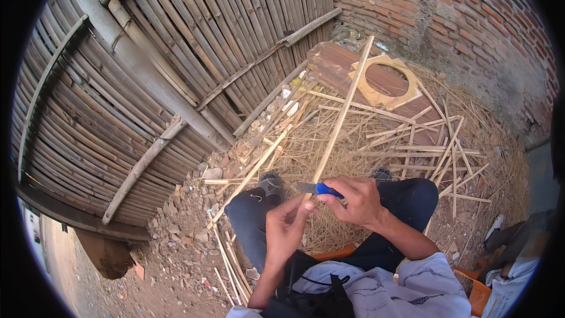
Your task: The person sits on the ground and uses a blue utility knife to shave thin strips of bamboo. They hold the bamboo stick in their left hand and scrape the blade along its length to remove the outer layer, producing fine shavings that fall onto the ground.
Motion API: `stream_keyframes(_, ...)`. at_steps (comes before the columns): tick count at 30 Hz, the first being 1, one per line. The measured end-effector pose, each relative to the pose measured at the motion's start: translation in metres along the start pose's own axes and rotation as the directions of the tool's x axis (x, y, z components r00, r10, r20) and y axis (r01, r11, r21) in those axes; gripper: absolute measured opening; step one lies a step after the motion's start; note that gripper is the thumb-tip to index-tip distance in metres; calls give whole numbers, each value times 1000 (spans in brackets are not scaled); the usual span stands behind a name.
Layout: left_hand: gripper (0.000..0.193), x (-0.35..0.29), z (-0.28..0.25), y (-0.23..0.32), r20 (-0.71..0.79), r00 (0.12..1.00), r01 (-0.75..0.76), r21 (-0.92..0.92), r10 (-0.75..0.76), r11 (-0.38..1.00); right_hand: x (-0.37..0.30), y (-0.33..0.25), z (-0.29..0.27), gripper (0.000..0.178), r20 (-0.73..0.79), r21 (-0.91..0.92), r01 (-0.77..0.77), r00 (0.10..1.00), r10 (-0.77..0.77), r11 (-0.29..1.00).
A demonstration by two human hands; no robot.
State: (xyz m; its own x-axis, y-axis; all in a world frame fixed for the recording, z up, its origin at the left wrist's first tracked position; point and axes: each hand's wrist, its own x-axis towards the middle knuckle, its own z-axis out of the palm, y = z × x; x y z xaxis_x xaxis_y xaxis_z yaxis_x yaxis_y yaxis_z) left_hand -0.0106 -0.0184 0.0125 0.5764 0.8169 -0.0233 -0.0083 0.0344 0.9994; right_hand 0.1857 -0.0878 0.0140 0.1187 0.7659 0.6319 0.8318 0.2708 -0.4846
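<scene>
My left hand (286, 225) is closed around the near end of a long pale bamboo strip (344, 115), which slants up and away from me over the straw. In my right hand (355, 200) is a knife (328, 190) with a blue handle, its fingers wrapped round the grip. The knife's grey blade lies against the strip just beyond my left fingers. Both hands are close together between my bent knees. Part of the blade and the strip's near end are hidden by my fingers.
Cut strips (438, 150) lie in a loose pile at right, more beside my left leg. A brown board (335, 65) bears a yellowish frame (381, 101) with a round hole. A bamboo wall (176, 53) and brick wall (400, 0) meet behind. Another person (518, 241) is at lower right.
</scene>
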Motion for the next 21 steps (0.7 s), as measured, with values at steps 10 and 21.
stream_keyframes(10,31,-4,0,-8,-54,997,-50,23,52,998,8,7,-13,24,3,-28,44,999,-44,999)
stream_keyframes(21,30,-30,-20,-17,-36,999,20,95,-17,995,53,79,-67,28,-241,-201,-126,967,76,972)
